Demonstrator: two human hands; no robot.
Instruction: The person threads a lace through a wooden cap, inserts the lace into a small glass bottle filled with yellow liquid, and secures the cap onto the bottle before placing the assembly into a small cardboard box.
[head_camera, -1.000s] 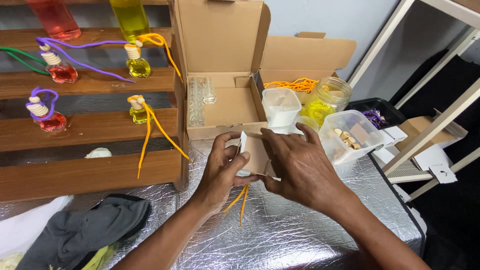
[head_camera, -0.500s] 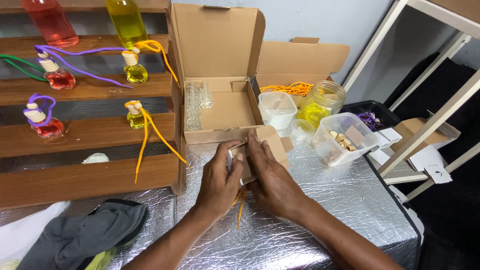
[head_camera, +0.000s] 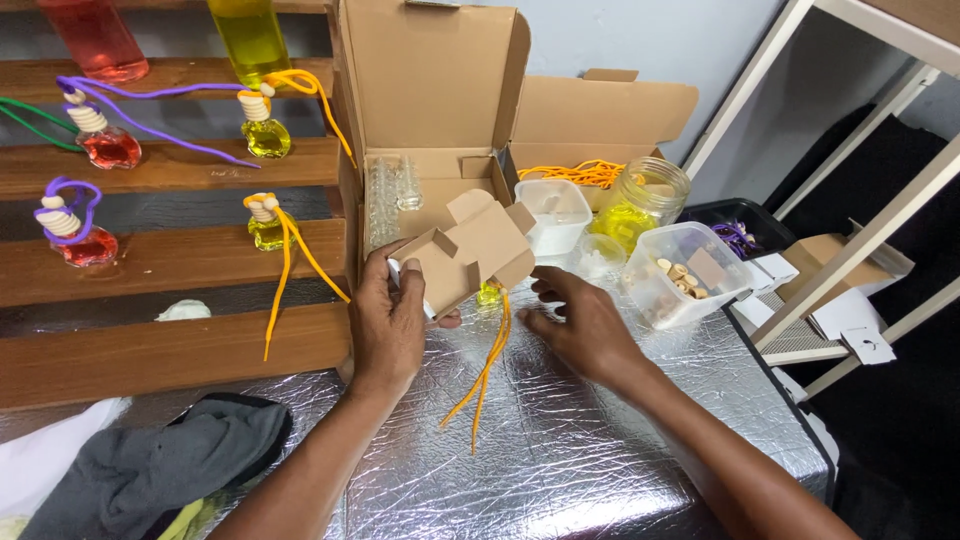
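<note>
At the centre of the frame, the left hand (head_camera: 392, 318) grips a small open cardboard box (head_camera: 468, 250), forearm rising from the lower edge. Orange cords (head_camera: 485, 368) dangle beneath. The right hand (head_camera: 583, 325) hovers alongside, fingers loosely spread, holding nothing.

Small carton (head_camera: 470, 255): matt brown cardboard, smooth. Table cover (head_camera: 560, 430): silver foil, glossy and crinkled (quilted look). Stepped shelf (head_camera: 160, 260): dark stained wood, grained, dull sheen. Tubs (head_camera: 685, 275): clear plastic. Jar (head_camera: 645, 200): glossy glass. Grey cloth (head_camera: 150, 475): soft, matt.
</note>
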